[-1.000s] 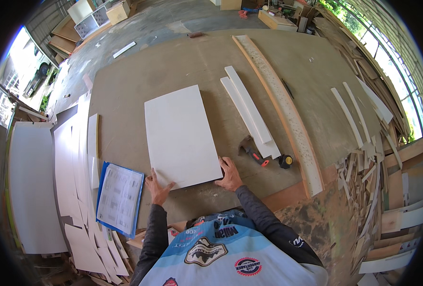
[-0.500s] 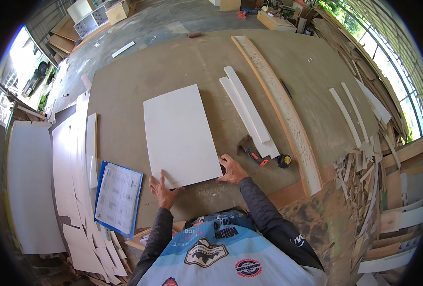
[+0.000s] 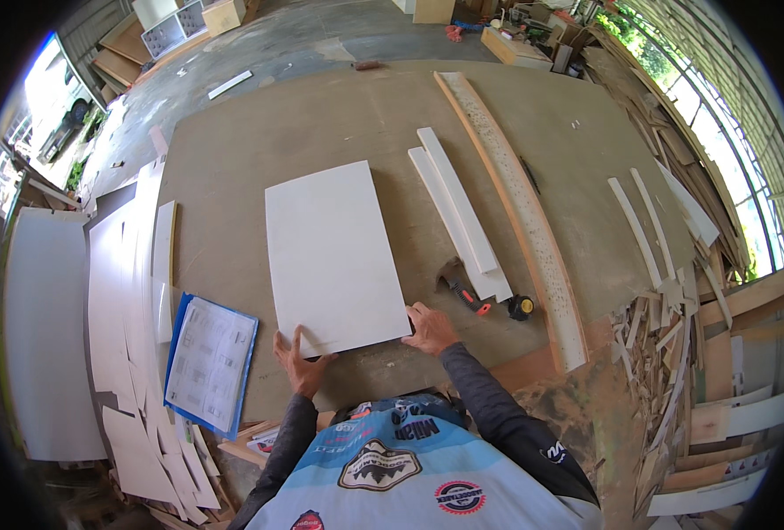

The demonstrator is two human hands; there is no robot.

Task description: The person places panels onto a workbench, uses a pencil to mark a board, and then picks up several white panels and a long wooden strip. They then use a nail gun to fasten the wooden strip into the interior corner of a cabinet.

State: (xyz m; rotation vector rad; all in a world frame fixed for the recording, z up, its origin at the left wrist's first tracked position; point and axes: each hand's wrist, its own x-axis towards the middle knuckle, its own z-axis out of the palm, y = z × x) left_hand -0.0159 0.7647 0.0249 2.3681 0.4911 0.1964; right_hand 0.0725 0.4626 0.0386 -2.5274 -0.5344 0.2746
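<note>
A white rectangular panel (image 3: 334,256) lies on the brown work surface in front of me. My left hand (image 3: 302,364) grips its near left corner, with one finger over the top face and the thumb along the near edge. At the near right corner, my right hand (image 3: 431,330) is closed on the panel's edge, its fingertips partly hidden. Beyond the right hand lie a hammer (image 3: 464,291) with a black and red handle and a black and yellow tape measure (image 3: 521,307). Two narrow white boards (image 3: 462,216) rest alongside the hammer, one overlapping the other.
A blue clipboard with printed sheets (image 3: 211,362) lies left of my left hand. A long wood-edged strip (image 3: 520,212) crosses the surface on the right, with a dark pen-like stick beside it. Thin white strips (image 3: 636,230) lie farther right. Offcuts (image 3: 661,336) and white sheets (image 3: 113,300) flank the table.
The whole view has shifted slightly. Both hands keep their places at the panel's near corners, and the panel shows no clear movement on the surface.
</note>
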